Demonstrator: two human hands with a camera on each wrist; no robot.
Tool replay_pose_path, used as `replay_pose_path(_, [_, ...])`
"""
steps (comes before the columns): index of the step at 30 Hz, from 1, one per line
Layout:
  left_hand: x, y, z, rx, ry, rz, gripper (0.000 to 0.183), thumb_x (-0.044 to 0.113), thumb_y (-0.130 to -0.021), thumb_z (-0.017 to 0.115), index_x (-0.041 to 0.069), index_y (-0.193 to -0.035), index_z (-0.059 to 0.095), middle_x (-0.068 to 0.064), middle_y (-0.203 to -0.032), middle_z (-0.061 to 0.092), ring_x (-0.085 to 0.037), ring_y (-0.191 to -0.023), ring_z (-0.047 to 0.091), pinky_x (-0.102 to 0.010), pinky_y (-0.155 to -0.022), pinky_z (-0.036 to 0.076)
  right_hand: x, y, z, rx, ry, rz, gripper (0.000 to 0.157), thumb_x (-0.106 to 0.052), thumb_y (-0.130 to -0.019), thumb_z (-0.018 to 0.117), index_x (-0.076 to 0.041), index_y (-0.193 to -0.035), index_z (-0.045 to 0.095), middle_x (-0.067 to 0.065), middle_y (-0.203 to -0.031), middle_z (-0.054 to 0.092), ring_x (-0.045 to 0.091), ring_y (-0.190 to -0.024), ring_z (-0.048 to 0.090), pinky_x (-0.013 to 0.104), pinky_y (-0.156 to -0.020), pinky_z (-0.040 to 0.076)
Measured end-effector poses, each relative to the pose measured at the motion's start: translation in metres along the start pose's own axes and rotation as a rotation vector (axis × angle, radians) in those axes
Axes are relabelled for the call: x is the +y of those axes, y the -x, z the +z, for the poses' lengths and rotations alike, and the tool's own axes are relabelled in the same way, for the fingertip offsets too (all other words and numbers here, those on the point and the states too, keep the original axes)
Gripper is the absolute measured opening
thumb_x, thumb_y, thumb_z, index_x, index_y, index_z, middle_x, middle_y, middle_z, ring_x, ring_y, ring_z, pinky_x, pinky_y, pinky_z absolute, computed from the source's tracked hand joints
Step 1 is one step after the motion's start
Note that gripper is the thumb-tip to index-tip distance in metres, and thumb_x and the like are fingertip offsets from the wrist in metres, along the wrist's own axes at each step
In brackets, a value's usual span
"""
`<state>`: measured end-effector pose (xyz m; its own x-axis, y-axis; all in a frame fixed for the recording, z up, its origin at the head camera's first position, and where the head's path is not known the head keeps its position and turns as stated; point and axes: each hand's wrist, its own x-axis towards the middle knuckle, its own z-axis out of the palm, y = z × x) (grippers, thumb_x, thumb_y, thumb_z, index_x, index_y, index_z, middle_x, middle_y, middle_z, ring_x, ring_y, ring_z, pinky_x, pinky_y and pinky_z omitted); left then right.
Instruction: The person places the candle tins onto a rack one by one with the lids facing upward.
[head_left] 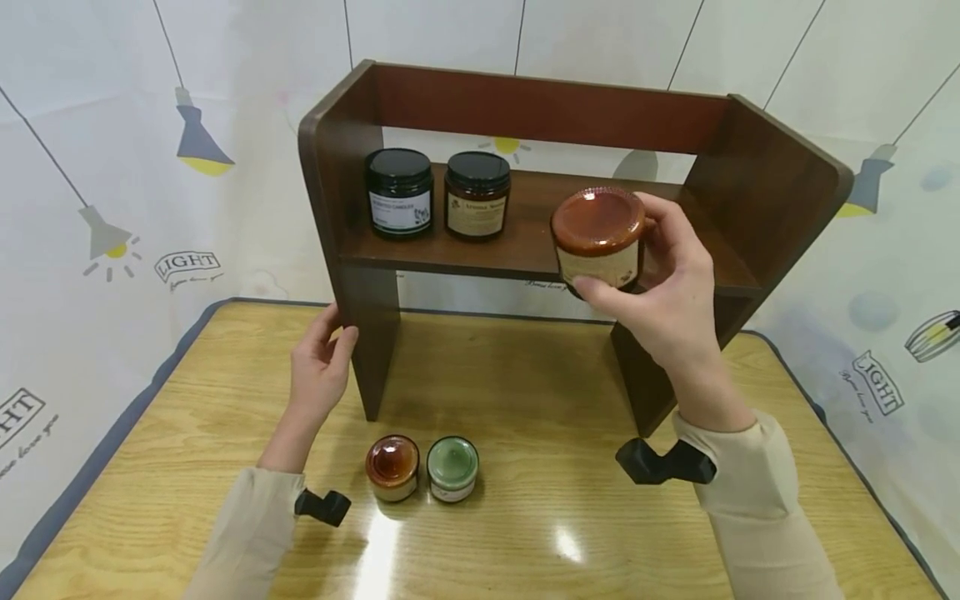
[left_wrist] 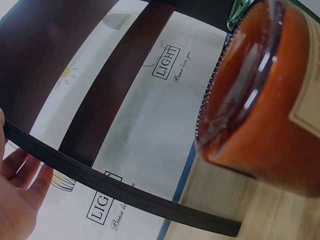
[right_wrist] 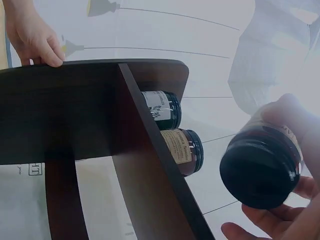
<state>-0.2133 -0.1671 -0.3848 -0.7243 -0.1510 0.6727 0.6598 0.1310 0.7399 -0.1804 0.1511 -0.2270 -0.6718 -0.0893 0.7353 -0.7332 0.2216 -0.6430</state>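
Observation:
My right hand point(head_left: 675, 300) holds an amber candle jar point(head_left: 600, 242) upside down in front of the shelf board, its base facing up. In the right wrist view the jar's black lid point(right_wrist: 260, 172) faces the camera. Low on the left, my left hand point(head_left: 318, 362) grips the front edge of the wooden shelf's left side panel point(head_left: 360, 333); part of its fingers is hidden behind the panel. Two lidded candle jars stand upright on the board: one with a white label point(head_left: 401, 210) at the left, one with a beige label point(head_left: 477, 213) beside it.
On the table point(head_left: 525, 533), in front of the shelf, an amber jar point(head_left: 392, 468) and a green jar point(head_left: 453, 468) stand side by side, bases up. The shelf's right side panel point(head_left: 772, 192) rises beyond my right hand. A printed cloth point(head_left: 247, 217) hangs behind.

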Motion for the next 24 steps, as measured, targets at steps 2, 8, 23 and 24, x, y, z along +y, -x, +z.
replay_pose_path(2, [-0.007, 0.001, -0.001, 0.005, 0.000, -0.005, 0.032, -0.018, -0.087, 0.049, -0.020, -0.119, 0.050, 0.004, -0.109, 0.059, -0.004, -0.101, 0.054, -0.013, -0.081, 0.047, 0.001, -0.003, -0.001, -0.011, 0.004, -0.030, 0.062, 0.007, -0.064, 0.073, -0.003, -0.123, 0.055, 0.006, -0.112, 0.059, 0.023, -0.096, 0.053, 0.023, -0.079, 0.046])
replay_pose_path(8, [-0.011, 0.002, -0.003, 0.004, 0.005, -0.010, 0.031, -0.013, -0.089, 0.050, -0.017, -0.120, 0.051, 0.010, -0.109, 0.058, -0.006, -0.102, 0.054, -0.015, -0.082, 0.047, -0.003, -0.014, -0.002, 0.055, 0.000, 0.020, 0.058, 0.011, -0.062, 0.074, -0.004, -0.113, 0.053, 0.003, -0.105, 0.057, 0.021, -0.092, 0.050, 0.022, -0.081, 0.045])
replay_pose_path(23, [-0.010, 0.001, -0.002, 0.003, -0.001, 0.008, 0.032, -0.019, -0.087, 0.049, -0.019, -0.119, 0.050, -0.013, -0.110, 0.061, -0.008, -0.102, 0.055, -0.013, -0.081, 0.047, 0.001, -0.040, -0.004, 0.022, 0.162, 0.157, 0.051, -0.004, -0.068, 0.079, -0.005, -0.113, 0.056, 0.000, -0.100, 0.054, 0.017, -0.086, 0.051, 0.019, -0.070, 0.046])
replay_pose_path(24, [-0.010, 0.001, -0.002, 0.002, 0.001, 0.010, 0.032, -0.018, -0.087, 0.050, -0.018, -0.119, 0.051, -0.005, -0.110, 0.061, -0.009, -0.102, 0.055, -0.014, -0.081, 0.048, 0.001, -0.040, -0.003, 0.021, 0.170, 0.165, 0.051, -0.005, -0.068, 0.079, -0.006, -0.113, 0.056, 0.000, -0.100, 0.054, 0.017, -0.085, 0.051, 0.019, -0.069, 0.046])
